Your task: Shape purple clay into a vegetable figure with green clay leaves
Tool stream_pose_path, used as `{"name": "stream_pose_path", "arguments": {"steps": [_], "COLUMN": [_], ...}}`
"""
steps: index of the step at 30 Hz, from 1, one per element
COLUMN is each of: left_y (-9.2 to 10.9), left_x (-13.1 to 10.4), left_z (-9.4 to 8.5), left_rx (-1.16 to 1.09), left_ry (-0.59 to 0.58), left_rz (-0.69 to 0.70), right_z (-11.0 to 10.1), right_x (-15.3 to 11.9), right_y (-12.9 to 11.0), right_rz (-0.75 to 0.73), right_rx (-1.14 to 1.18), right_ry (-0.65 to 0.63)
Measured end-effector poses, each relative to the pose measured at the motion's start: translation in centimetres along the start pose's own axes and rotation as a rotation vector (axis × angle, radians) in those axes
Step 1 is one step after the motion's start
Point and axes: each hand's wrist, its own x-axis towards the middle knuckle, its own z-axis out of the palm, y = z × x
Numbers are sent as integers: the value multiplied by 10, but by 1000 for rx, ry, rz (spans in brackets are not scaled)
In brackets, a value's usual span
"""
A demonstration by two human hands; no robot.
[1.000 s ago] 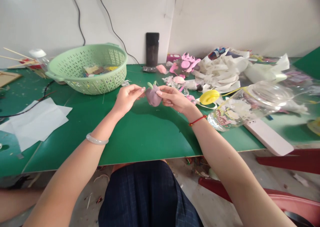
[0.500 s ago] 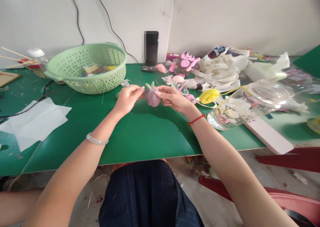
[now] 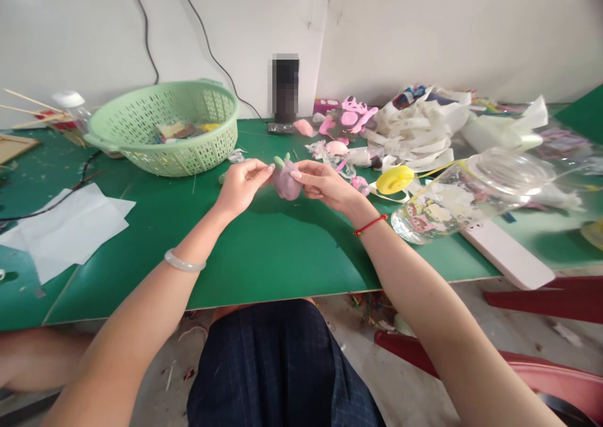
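one purple lump [image 3: 287,184], right hand [image 3: 325,183] holding it, left hand [image 3: 242,183] beside, grip unclear; cartoon-printed jar [image 3: 445,202]

Craft workshop | green worktable [image 3: 282,260] | pink pieces [image 3: 350,119] | scrap-strewn floor [image 3: 162,408]

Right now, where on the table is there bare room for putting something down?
Free: the table between its front edge and the purple piece; also between the white sheets, green basket and left forearm. Behind and to the right, it is crowded: pink pieces, white strips, clear jar, pale phone.
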Motion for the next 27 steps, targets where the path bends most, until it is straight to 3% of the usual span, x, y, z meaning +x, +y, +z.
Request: {"name": "stream_pose_path", "arguments": {"steps": [14,27], "left_y": [-4,-2], "left_x": [1,0], "left_z": [3,2], "left_rx": [-83,-38], "left_ry": [52,69], "left_rz": [-53,5], "right_z": [8,8], "right_x": [1,1], "right_y": [2,2], "right_rz": [-49,-39], "right_rx": [44,35], "right_ry": [40,43]}}
